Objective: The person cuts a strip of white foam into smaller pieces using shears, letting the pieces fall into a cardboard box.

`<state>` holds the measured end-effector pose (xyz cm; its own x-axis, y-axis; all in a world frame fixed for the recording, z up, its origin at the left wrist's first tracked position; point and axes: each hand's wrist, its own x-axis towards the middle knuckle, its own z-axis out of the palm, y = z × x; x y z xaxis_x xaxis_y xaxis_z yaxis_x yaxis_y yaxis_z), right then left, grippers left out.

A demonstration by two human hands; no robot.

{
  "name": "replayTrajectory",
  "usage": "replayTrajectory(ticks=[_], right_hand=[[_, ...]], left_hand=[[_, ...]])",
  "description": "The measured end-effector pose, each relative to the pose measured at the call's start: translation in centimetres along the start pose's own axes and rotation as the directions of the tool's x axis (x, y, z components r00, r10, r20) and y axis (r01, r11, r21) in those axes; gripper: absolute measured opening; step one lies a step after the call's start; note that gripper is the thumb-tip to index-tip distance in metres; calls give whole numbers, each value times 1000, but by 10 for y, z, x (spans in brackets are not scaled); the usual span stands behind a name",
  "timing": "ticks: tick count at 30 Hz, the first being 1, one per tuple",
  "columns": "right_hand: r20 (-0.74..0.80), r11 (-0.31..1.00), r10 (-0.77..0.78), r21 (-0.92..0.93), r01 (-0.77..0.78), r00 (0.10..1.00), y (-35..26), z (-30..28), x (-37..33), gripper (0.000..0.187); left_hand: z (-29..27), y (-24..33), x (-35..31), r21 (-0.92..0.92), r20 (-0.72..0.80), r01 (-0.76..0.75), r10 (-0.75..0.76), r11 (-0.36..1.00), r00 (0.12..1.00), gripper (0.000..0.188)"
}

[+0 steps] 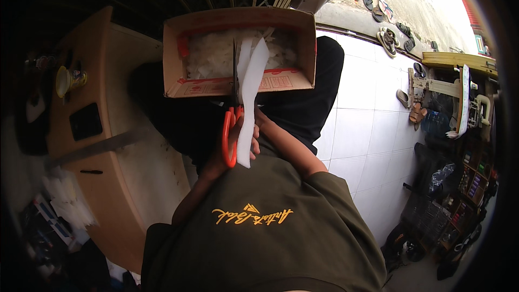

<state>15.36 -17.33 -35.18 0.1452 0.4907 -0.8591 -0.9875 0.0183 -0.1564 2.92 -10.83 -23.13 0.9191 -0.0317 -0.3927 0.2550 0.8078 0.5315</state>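
A pair of scissors (229,139) with orange handles points away from me, its dark blade reaching over the cardboard box (238,88). My left hand (233,136) is closed around the handles, partly covered by a long white strip (250,97) of soft, foam-like material. That strip runs along the right of the blade and parts into two tips above the box. My right hand (260,120) is closed at the strip's right side; the strip hides most of its fingers. Many pale, translucent scraps (216,54) fill the box, which rests at my lap between my legs.
To the left stands a light wooden cabinet (127,178) with a small tub (69,81) on it. White floor tiles (354,132) stretch out to the right. Shoes (387,42) lie beyond the doorway, and a cluttered shelf (470,189) stands at the far right.
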Motion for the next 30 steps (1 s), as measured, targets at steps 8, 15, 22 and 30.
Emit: replayTrajectory(ticks=[8,15,22,30], right_hand=[[47,1000,9,-25,-8,999,-9,2,0,42],[122,976,24,-218,4,992,-12,10,-1,43],[248,826,30,-551,116,968,-3,15,-15,45],[407,533,73,-788,309,911,-11,23,-18,47]], left_hand=[[27,18,-4,73,-95,-20,27,997,995,55],[24,19,0,37,-79,-50,53,998,995,61],[26,22,1,109,-98,-58,68,992,993,60],[12,18,-1,44,-5,-2,3,999,1000,61]])
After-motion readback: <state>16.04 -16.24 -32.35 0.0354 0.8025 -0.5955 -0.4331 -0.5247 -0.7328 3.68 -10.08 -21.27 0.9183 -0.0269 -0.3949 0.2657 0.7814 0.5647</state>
